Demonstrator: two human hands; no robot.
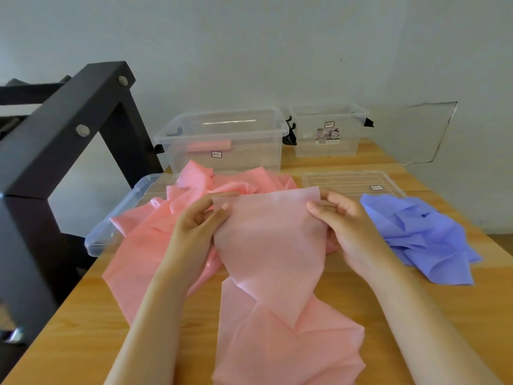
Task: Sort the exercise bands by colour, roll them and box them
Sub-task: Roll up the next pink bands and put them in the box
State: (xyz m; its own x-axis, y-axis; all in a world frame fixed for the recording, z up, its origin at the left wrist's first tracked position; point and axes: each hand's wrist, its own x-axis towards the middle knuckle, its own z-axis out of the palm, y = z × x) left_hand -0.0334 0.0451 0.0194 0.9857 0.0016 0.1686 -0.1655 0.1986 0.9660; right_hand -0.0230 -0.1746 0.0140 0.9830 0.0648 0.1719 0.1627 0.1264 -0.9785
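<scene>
**Pink band held up by its top edge over the surface**

A wooden surface (83,315) runs from the near edge to a pale wall. A black frame (55,134) with two bolt heads stands at its left.

A long pink band (272,245) runs from the near edge of the surface up to the hands, its upper end lifted and spread flat between them. Behind it a loose pile of pink bands (227,180) lies rumpled at centre left. A crumpled heap of purple bands (422,234) rests on the right, apart from the pink ones.

At the back stands a large clear box (249,151), and just to its right a smaller clear box (308,148) with a label on its front. One clear lid (116,218) lies flat at the left edge, partly under the pink pile. A second lid (349,180) lies flat behind the purple heap.

The left hand (194,220) has its grip closed on the band's upper left edge, pinching it between thumb and fingers. The right hand (347,220) pinches the upper right corner the same way, fingers curled.

A folded or rolled pink piece (208,147) lies inside the large box, on its floor at the left.
</scene>
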